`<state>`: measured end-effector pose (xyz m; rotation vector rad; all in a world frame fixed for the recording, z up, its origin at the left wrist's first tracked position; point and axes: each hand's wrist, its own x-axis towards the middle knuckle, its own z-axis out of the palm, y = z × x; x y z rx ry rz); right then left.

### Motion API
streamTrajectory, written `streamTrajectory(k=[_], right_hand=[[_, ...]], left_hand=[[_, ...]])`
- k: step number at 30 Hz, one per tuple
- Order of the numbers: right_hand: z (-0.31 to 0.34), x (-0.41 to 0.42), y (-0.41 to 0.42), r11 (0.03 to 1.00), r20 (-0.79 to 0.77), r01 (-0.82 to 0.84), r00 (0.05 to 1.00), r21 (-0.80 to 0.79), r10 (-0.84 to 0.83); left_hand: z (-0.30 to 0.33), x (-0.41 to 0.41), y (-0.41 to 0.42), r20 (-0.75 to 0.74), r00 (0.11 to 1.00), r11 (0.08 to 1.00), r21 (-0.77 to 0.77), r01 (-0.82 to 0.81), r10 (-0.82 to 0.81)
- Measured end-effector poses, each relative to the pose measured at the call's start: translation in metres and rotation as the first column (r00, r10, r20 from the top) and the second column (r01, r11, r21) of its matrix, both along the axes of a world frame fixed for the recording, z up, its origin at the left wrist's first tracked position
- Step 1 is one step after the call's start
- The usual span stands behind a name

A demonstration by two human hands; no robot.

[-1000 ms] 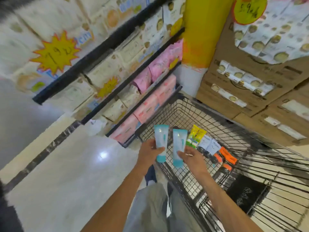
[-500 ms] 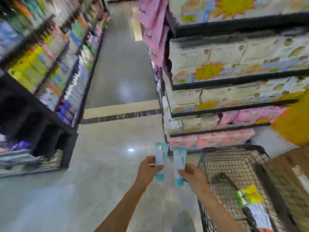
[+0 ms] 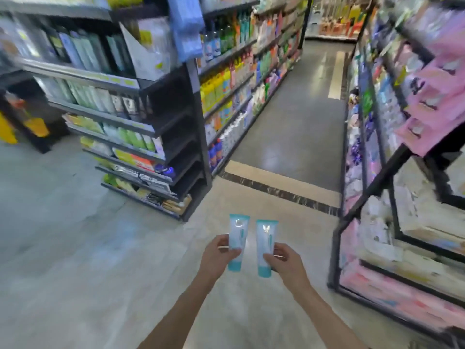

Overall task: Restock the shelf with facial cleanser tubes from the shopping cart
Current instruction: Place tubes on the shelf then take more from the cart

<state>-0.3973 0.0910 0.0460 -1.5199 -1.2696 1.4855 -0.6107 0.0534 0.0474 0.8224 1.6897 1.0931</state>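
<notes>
Facial cleanser tubes are out in front of the person, held up over the shiny grey shop floor [image 3: 75,260]. A tall dark shelf rack [image 3: 141,122] full of green, white and yellow packs stands to the left. Another dark rack with pink packs [image 3: 392,293] stands close on the right. A long aisle runs between rows of bright bottles, far ahead. Both bare arms reach forward from the bottom of the view. The left hand [image 3: 217,258] has its grip pinching the left pale blue plastic tube with the teal cap [image 3: 237,241] near its lower end. The right hand [image 3: 286,260] has its grip pinching the right pale blue plastic tube with the teal cap [image 3: 266,246] the same way. Both tubes stand almost upright, caps down, flat ends up. They sit side by side, close but not touching. The picture is blurry at the edges.
</notes>
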Motion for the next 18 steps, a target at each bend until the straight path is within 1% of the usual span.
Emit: streamTrajectory(k=[4,10,15,18], right_hand=[[0.009,-0.104,0.017,0.987,-0.005,-0.163,0.987,0.01,0.163],[0.024,-0.249,0.046,0.93,-0.006,-0.365,0.931,0.051,0.366],[0.038,-0.355,0.076,0.865,-0.02,-0.491,0.868,0.105,0.495],[0.045,-0.416,0.105,0.839,-0.028,-0.528,0.844,0.134,0.536]], left_hand=[[0.014,-0.092,-0.024,0.007,0.988,0.987,0.026,-0.157,0.157],[0.031,-0.206,-0.043,-0.01,0.929,0.927,0.074,-0.368,0.369],[0.041,-0.292,-0.026,-0.05,0.874,0.872,0.116,-0.475,0.483],[0.047,-0.347,-0.003,-0.065,0.844,0.842,0.149,-0.519,0.532]])
